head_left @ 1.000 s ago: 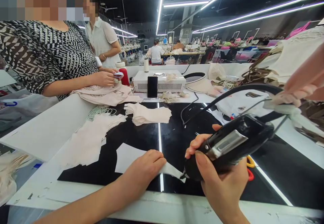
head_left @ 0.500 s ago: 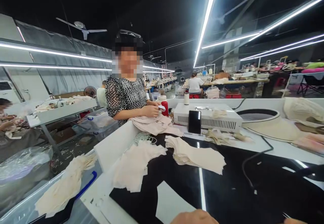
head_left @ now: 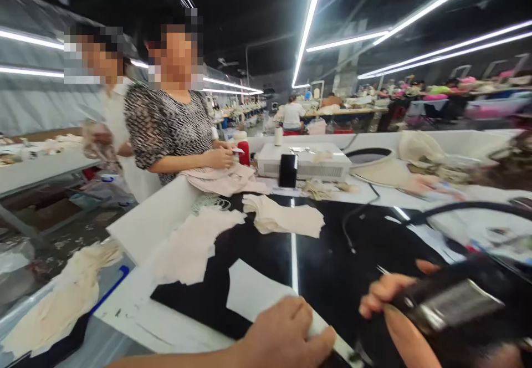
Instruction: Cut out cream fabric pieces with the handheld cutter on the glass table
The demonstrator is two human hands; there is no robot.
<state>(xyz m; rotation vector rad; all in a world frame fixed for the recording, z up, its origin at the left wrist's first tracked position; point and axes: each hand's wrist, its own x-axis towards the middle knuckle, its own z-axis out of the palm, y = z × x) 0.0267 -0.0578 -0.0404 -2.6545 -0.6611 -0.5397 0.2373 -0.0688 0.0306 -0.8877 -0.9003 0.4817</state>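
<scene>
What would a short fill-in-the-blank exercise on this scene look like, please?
1. The right hand holds a tool whose casing is mostly ____.
2. The smooth sheet under the left hand is coloured ____.
3. The phone stands in ____ of the vented box.

Missing words: black; white; front.

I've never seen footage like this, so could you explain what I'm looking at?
There's no robot here: these are a person's bare hands, seen from a camera worn on their head, looking forward and down. The left hand rests on a white sheet. The right hand grips a black handheld tool with a shiny metal plate; its tip is blurred. On the glossy black surface lies a stack of pale pieces, with another pale pile partly over its left edge. Beyond, a co-worker in a patterned top stands at the left.
</scene>
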